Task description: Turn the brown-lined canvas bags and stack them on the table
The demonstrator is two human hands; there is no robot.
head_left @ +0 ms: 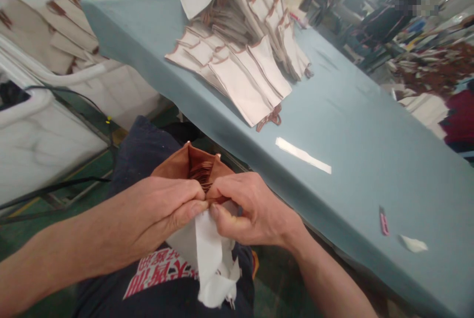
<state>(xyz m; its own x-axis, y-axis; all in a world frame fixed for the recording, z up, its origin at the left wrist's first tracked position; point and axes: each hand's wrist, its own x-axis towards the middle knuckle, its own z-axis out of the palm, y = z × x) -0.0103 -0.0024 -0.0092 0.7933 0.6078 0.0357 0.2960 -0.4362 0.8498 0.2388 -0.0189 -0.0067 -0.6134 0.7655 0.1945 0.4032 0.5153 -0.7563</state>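
Observation:
Over my lap, my left hand (174, 204) and my right hand (246, 209) meet, both closed in a pinch on the near edge of a brown fabric bag (172, 165). Its top gapes upward, and a bunch of brown cords (200, 174) shows inside. Below my fingertips hangs a white cloth strip (209, 249), folded and twisted at its lower end. What exactly lies between the fingertips is partly hidden.
A blue-green table (355, 145) bears stacked cream fabric bags (240, 83) with brown edging, a white strip (303, 155), a pink cutter (384, 221) and a pale scrap (414, 244). White bins (122, 96) stand left. A person (385, 24) is at far right.

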